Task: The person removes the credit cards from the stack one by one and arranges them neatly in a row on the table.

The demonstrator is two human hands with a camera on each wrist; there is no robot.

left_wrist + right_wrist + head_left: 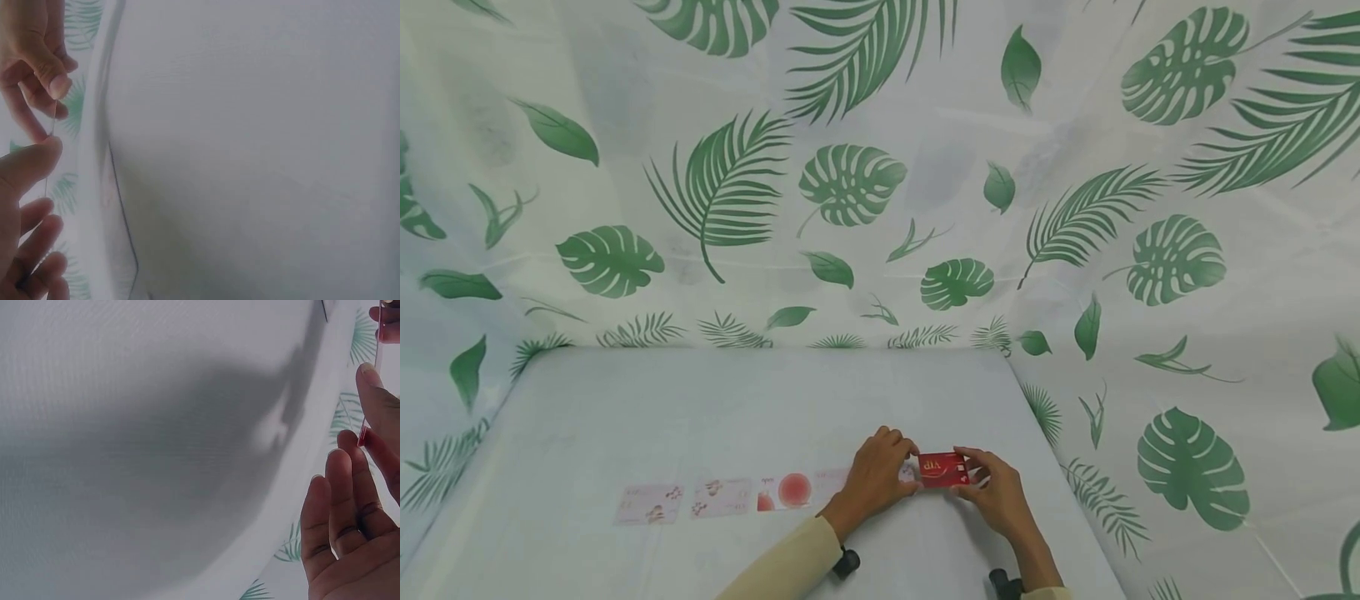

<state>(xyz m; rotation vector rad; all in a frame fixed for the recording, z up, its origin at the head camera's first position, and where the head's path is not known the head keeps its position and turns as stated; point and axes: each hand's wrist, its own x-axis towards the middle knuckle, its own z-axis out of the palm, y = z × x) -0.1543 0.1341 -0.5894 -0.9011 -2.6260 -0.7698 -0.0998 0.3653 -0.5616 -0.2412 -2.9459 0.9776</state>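
Note:
Both hands hold a red card (942,472) marked "VIP" above the white table (625,417). At its left edge, the left hand (876,473) pinches it between thumb and fingers. The right hand (997,493) grips the opposite edge, thumb below and forefinger above. In the left wrist view the card appears only as a thin line between the left hand (28,212) and the right hand (37,56). The right wrist view shows the card edge-on at the right hand's fingertips (370,375), its other fingers spread apart from it.
Left of the hands lies a row of cards: a pale pink card (650,505), another pale pink one (721,497), and a white card with a red circle (794,491). A further pale card (831,480) is partly hidden by the left hand. Leaf-printed sheeting (925,108) surrounds the table.

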